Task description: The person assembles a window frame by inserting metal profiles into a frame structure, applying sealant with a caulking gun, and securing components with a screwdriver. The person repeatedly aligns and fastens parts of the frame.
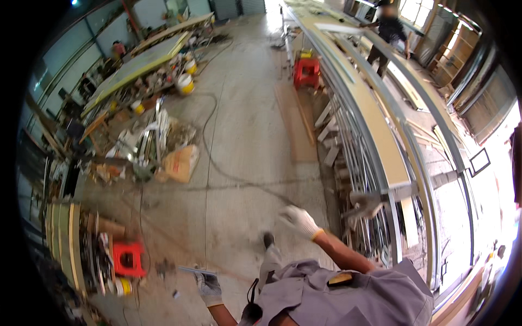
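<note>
My left hand [209,289], in a grey-and-white work glove, is closed around a thin grey flat strip [197,270] that sticks out past the fingers to the left. I cannot make out what kind of tool or part it is. Ahead of my body, over the concrete floor, my right hand [300,221] hangs in a pale glove with a yellow cuff. Its fingers are loosely bent and a little apart, and nothing shows in them. Closest to it is the long workbench [380,146] on the right, which it does not touch.
Long metal profiles [350,144] lie stacked under the bench. A red stool [306,71] stands beside it, another red stool [129,259] at lower left. A cable [209,157] crosses the floor. Scrap and a sack [181,163] lie left. A person [389,32] stands behind the bench.
</note>
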Demonstrator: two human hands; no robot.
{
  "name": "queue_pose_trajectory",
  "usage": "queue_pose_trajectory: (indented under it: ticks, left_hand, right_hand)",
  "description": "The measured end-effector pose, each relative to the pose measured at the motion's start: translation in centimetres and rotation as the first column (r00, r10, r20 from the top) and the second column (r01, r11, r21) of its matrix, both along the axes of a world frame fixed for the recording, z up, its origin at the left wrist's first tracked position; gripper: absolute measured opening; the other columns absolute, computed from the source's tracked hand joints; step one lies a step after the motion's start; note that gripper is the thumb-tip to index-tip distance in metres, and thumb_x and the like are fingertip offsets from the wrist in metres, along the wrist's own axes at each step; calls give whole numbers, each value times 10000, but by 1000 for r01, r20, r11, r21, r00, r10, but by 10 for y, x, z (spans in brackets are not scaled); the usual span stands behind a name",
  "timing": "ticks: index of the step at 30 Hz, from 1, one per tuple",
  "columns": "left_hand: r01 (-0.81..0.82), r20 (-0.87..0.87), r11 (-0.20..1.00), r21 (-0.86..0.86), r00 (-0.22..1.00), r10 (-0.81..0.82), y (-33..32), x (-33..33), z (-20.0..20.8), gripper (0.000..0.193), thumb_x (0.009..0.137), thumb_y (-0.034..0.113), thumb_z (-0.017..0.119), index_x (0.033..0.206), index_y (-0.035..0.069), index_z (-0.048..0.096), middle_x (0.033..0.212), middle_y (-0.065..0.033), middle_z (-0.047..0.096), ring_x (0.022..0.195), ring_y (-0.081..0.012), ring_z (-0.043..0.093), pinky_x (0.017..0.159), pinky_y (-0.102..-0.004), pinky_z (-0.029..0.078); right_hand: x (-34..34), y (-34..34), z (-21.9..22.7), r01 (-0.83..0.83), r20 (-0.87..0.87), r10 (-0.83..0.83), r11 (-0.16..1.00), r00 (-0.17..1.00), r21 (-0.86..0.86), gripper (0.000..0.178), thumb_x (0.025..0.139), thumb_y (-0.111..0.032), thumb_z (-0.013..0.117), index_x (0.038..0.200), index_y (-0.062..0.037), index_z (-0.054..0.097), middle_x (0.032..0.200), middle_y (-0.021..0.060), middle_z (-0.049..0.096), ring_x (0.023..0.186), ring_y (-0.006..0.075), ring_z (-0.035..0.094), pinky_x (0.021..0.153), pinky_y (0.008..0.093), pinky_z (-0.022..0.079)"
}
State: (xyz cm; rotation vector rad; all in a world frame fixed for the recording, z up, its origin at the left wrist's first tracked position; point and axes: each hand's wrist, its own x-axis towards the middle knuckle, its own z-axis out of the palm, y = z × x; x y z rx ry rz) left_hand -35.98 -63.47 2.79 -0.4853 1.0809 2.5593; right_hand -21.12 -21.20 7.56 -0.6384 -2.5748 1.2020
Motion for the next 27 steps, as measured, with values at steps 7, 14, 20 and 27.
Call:
queue_pose_trajectory:
  ticks: [7, 14, 20, 27]
  left_hand:
    - [538, -164, 801, 261, 843, -513, 355, -267, 40, 362, 1054, 228, 611, 1374, 61, 580, 1063, -45, 665, 966, -182, 617, 908, -333, 520]
    - [639, -100, 703, 311, 758, -644, 681, -474, 71, 306, 1012, 122, 638, 1309, 59, 600, 1082, -70, 672, 997, -213, 657, 851, -379, 567]
    - [514, -70, 842, 162, 857, -510, 797, -628, 80, 254, 1025, 145, 637, 1254, 41, 599, 1029, -81, 678, 920, -225, 656, 824, -364, 573]
    - [320, 110, 943, 90, 938, -329, 948, -825, 31, 213, 1080, 152, 541, 1238, 36, 622, 1017, -68, 684, 935, -206, 666, 844, -362, 579]
  right_hand:
    - [-41, 176, -23, 476, 82, -470, 876, 879, -77, 246, 908, -190, 717, 1064, -4, 751, 979, 167, 753, 941, 294, 741, 848, 369, 564]
    - [-163, 384, -69, 783, 192, -759, 603, 622, -154, 271, 919, -217, 696, 1057, 11, 746, 959, 186, 753, 897, 246, 733, 842, 360, 553]
    - [-407, 614, -20, 632, 141, -618, 731, 773, -257, 326, 929, -250, 678, 1139, -6, 730, 1073, 203, 753, 1038, 316, 731, 917, 378, 549]
    - [-655, 890, 21, 480, -4, -484, 870, 875, -117, 316, 933, -246, 683, 1112, 12, 719, 1074, 216, 739, 1028, 366, 711, 904, 409, 549]
